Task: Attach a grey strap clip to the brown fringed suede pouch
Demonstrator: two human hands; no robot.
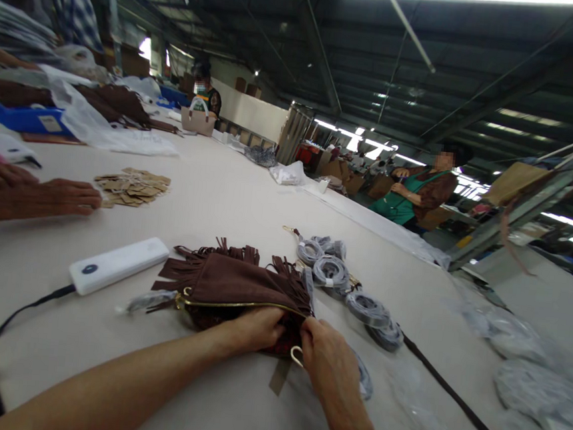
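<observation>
A dark brown fringed handbag lies on the pale table in front of me, its gold zipper open toward me. My left hand reaches into the opening, and its fingertips are hidden inside the bag. At the bag's right end, my right hand pinches the edge near the end of the zipper. A gold ring shows beside the right hand. Several wrapped coiled straps lie just beyond the bag on the right. One plastic-wrapped piece sits at the bag's left end.
A white device with a black cable is at left. Near a pile of brown tags rests another person's hand. A long dark strap and clear plastic bags lie at right. A person in a green apron stands beyond.
</observation>
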